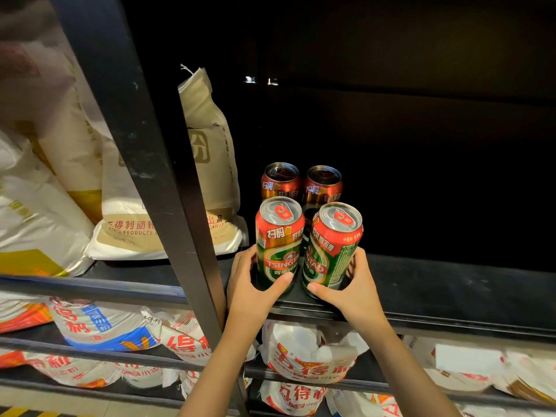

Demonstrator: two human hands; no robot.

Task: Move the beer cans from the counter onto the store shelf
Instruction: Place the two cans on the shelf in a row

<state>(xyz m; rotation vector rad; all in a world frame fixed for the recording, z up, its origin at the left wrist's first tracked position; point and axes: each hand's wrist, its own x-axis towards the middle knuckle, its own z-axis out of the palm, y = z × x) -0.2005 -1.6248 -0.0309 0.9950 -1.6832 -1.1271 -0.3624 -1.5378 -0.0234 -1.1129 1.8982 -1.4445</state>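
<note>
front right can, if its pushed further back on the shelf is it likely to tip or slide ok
The front right can is tall and narrow, so a push near its top would likely tip it. The right hand grips it near the base, which should let it slide. Its tab looks unopened, so it is probably full and fairly heavy. The glossy wall may be slippery.

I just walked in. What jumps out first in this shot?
Four red-and-green beer cans stand in a tight square on the dark shelf. The left hand grips the front left can and the right hand the front right can. Flour sacks lean to their left.
</note>
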